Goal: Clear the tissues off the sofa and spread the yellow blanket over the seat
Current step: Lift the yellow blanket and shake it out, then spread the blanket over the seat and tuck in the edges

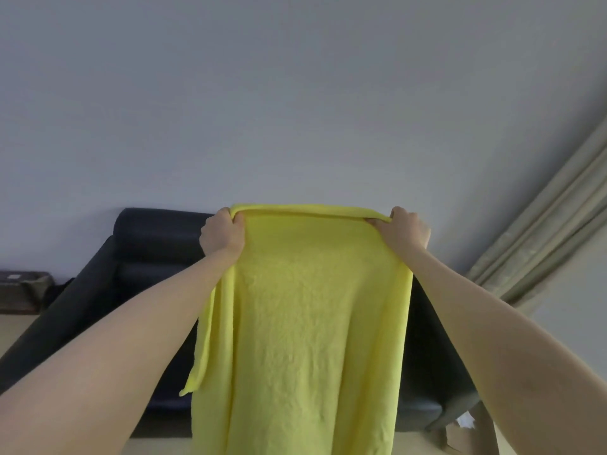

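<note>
Your left hand (223,234) and right hand (405,229) each clamp a top corner of the soft yellow fleece blanket (305,323), which hangs lengthwise, level with the backrest's top edge on the dark leather sofa (147,257) beyond.

I see my left hand (222,234) and right hand (404,232) holding the yellow blanket (305,316) up before the dark sofa (141,257).
</note>
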